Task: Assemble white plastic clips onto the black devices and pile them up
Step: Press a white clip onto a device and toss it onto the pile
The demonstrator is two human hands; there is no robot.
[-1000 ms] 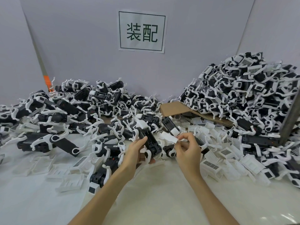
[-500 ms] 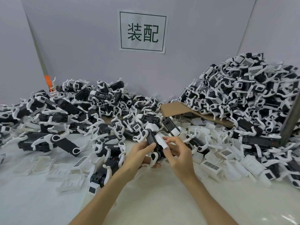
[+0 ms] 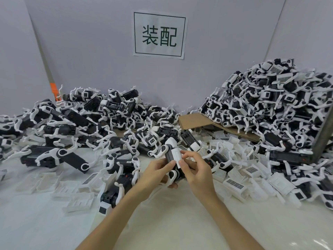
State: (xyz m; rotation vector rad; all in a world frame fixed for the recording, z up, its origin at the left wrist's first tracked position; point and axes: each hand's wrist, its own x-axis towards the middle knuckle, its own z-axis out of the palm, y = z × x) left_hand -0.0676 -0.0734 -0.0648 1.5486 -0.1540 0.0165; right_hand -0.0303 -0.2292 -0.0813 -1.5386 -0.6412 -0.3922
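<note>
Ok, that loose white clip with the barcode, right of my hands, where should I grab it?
Probably pinch the barcoded clip across its long side walls from above; it lies flat, barcode up, with other clips crowding it.

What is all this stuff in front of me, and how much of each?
sign: one, white with black characters, back wall.
left heap of devices: many, black with white clips, back left.
right heap of devices: many, same colours, taller, back right.
loose clips: many, white, before the right heap and front left.
cardboard: one, brown, centre back, partly under the right heap.
table: one, white, underneath.
held device: one, black, centre.
white clip: one, on the held device.
left hand: one, grips the held device.
right hand: one, fingers pinch the white clip.
</note>
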